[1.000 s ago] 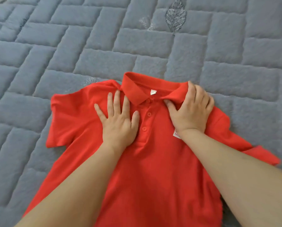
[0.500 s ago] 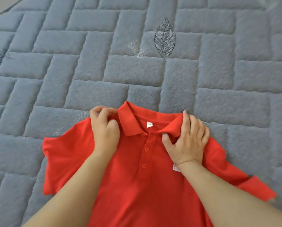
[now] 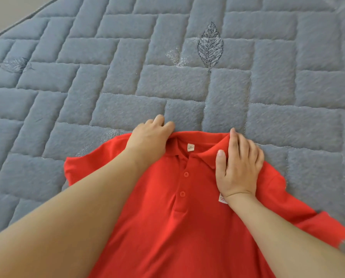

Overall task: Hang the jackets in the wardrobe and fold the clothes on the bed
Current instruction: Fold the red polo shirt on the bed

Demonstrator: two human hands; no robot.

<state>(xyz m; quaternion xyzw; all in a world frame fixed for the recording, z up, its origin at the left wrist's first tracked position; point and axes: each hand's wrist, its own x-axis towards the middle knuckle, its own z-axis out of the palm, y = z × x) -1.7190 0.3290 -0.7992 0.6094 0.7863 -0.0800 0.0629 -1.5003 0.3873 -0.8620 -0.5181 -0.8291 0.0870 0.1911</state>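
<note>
So far I judge the folding barely begun. One red polo shirt (image 3: 187, 227) lies face up on the bed (image 3: 187, 87), its collar (image 3: 199, 145) pointing away from me toward the stitched leaf (image 3: 210, 47) on the grey quilted cover, which sits well beyond the collar. Both short sleeves are spread out to either side of the collar, and the placket below it shows two buttons fastened. No part of the body is turned over on itself yet, so every fold is left to make.

My left hand (image 3: 149, 141) is at the left end of the collar, where the shoulder seam meets it; its fingers (image 3: 159, 122) are curled over the top edge of the cloth and seem to pinch it, though the fingertips are tucked out of sight. My right hand (image 3: 238, 167) lies on the right end of the collar, fingers close together and pressed flat against the fabric, thumb laid along the collar point. A small white label (image 3: 222, 198) peeks out just below that wrist.

To my eye this is the straightening step: getting the collar and shoulders square before bringing the sleeves in. No jackets, no wardrobe and no other clothes are in view, so I cannot tell how that half of the job stands.
</note>
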